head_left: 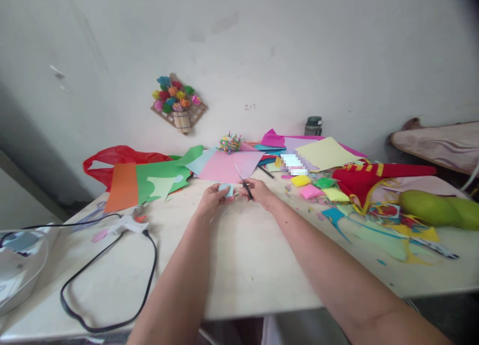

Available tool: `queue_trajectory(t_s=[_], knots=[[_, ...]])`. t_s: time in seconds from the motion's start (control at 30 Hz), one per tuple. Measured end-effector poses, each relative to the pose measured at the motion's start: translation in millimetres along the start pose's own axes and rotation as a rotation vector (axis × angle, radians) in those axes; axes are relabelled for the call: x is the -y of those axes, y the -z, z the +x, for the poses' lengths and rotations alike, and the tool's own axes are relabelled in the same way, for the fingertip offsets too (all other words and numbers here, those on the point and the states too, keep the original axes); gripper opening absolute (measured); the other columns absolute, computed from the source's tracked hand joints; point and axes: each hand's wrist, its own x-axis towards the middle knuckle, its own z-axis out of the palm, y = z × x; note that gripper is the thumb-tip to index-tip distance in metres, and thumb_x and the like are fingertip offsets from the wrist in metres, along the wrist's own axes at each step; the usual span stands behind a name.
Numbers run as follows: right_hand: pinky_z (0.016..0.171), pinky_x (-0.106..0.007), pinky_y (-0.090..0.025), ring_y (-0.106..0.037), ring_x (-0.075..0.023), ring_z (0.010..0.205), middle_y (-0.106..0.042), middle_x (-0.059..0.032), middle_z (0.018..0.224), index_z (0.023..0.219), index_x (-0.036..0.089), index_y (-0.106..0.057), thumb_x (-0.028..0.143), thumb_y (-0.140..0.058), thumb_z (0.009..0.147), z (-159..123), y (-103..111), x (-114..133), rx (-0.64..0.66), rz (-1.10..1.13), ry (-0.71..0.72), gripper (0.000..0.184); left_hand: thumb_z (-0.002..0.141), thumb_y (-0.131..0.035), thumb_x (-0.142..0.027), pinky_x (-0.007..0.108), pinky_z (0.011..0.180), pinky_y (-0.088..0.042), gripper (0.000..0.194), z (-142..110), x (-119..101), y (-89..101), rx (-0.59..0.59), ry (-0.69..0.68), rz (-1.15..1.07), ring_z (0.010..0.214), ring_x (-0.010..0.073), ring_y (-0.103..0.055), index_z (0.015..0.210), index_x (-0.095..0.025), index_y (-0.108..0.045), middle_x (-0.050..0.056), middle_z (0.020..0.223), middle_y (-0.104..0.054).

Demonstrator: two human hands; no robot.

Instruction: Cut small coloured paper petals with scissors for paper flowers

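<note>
Between the fingers of my left hand (pixel 214 197) is a small light-blue piece of paper (pixel 226 189). My right hand (pixel 259 192) is closed round the dark handles of a pair of scissors (pixel 245 186), whose blades point up and away from me. Both hands are close together over the middle of the table, a short gap apart. Just beyond them lies a pink sheet of paper (pixel 232 165). Something small and pale shows between the hands, too blurred to name.
A white glue gun (pixel 129 224) with a looped black cord lies on the left. Green paper (pixel 159 177) and orange paper (pixel 122 187) are behind it. Coloured packets (pixel 310 191), paper scraps, red cloth (pixel 361 177) and green fruit (pixel 430 207) spread over the right. A bottle (pixel 313 126) stands by the wall.
</note>
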Motion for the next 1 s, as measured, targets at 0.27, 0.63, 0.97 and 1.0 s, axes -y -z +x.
queue_trajectory(t_s=[0.27, 0.63, 0.97, 1.0], knots=[[0.028, -0.015, -0.020, -0.047, -0.0049, 0.035, -0.057, 0.0025, 0.053, 0.085, 0.014, -0.059, 0.043, -0.060, 0.074, -2.4, 5.5, -5.5, 0.221, -0.086, 0.002, 0.030, 0.062, -0.075, -0.026, 0.025, 0.059, -0.053, 0.027, -0.6, 1.5, -3.0, -0.064, -0.050, -0.094, 0.064, 0.0170, -0.066, 0.076, -0.011, -0.057, 0.006, 0.066, -0.065], [0.026, -0.015, -0.022, -0.049, -0.0064, 0.033, -0.056, 0.0031, 0.050, 0.075, 0.015, -0.056, 0.047, -0.065, 0.068, -3.7, 7.0, -5.0, 0.257, -0.211, -0.046, 0.034, 0.062, -0.075, -0.022, 0.024, 0.063, -0.054, 0.023, 2.8, 2.2, -2.1, -0.116, -0.103, -0.180, 0.069, 0.0166, -0.065, 0.077, -0.008, -0.064, 0.008, 0.074, -0.067], [0.026, -0.015, -0.023, -0.047, -0.0052, 0.032, -0.054, 0.0040, 0.048, 0.072, 0.015, -0.055, 0.046, -0.065, 0.068, -8.5, 3.9, 0.5, 0.262, -0.247, -0.035, 0.034, 0.065, -0.071, -0.017, 0.020, 0.055, -0.053, 0.017, 3.6, 1.3, -2.3, -0.124, -0.070, -0.169, 0.068, 0.0168, -0.066, 0.077, -0.006, -0.065, 0.010, 0.072, -0.067], [0.026, -0.015, -0.023, -0.046, -0.0051, 0.032, -0.054, 0.0042, 0.048, 0.071, 0.015, -0.055, 0.046, -0.065, 0.067, -8.8, 3.4, 1.0, 0.257, -0.250, -0.034, 0.034, 0.065, -0.070, -0.017, 0.020, 0.056, -0.053, 0.017, 3.6, 1.5, -2.4, -0.125, -0.072, -0.172, 0.068, 0.0167, -0.066, 0.077, -0.006, -0.065, 0.010, 0.073, -0.067]])
